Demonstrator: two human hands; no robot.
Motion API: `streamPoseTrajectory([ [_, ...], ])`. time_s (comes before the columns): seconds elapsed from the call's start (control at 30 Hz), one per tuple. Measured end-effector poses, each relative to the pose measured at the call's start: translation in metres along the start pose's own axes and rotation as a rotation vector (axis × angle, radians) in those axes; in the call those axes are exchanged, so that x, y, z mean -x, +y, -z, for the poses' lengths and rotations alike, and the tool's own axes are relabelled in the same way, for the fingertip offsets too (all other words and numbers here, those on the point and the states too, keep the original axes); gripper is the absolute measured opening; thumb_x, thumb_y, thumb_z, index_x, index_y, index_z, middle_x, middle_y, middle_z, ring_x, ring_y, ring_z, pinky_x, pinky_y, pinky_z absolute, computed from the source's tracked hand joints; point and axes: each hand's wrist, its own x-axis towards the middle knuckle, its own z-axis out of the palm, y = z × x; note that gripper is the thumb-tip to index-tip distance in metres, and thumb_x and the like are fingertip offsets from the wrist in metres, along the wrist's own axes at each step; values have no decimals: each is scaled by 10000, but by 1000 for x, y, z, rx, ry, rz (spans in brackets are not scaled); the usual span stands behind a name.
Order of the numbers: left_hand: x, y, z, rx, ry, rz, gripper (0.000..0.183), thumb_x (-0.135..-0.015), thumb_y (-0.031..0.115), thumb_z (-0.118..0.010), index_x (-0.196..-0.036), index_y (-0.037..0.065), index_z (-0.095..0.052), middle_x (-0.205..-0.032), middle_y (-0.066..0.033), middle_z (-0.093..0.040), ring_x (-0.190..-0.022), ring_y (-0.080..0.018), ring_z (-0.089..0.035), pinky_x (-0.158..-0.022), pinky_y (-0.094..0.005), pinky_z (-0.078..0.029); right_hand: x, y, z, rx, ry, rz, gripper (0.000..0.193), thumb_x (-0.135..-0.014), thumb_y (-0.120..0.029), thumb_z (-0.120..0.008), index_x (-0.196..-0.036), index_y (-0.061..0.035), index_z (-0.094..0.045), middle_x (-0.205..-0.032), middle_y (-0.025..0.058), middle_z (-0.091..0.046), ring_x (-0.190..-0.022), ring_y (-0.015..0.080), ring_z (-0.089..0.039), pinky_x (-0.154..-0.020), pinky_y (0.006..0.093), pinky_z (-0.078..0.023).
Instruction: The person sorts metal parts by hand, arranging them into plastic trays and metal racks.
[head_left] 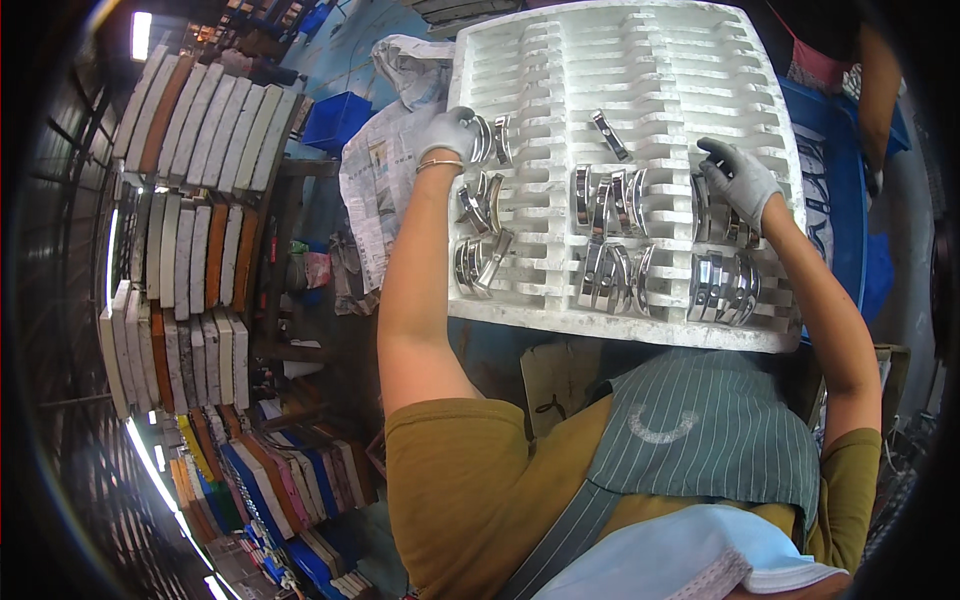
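A white foam tray [625, 190] with rows of slots lies in front of me, holding shiny curved metal pieces. My left hand [447, 135], in a pale glove, is at the tray's left edge, its fingers closed on a curved metal piece [482, 140]. Another metal piece [502, 140] stands just right of it. Over the right column is my gloved right hand [742, 180], with dark fingertips spread apart and nothing visible between them. Just below it stand metal pieces [701, 208], partly covered by the hand. One lone piece [610, 136] lies tilted near the middle.
Crumpled newspaper [375, 190] lies left of the tray. A blue crate [850, 190] sits under its right side, near another person's arm [877, 100]. Racks of stacked white and brown trays [195, 120] stand at left, by a small blue bin [336, 122].
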Motion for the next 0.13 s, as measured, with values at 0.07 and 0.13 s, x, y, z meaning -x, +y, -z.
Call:
streamPoseTrajectory([
  [0.07,-4,5,-3,138,-77,-80,421,-737,407,-564,-1076,160,-604,-1091,-129,-593,-969,-273,-585,-825,-390,-453,4,-3,4,-28,14,-18,338,-844,-268,-533,-1152,-128,-531,-987,142,-616,-851,262,-606,-770,343,-468],
  [0.13,-4,7,3,93,-42,-44,497,-747,418,-568,-1133,105,-574,-1097,-151,-586,-1011,-231,-572,-865,-351,-439,10,0,12,-48,41,-44,342,-844,-269,-534,-1157,-131,-531,-990,141,-615,-853,259,-606,-769,340,-469],
])
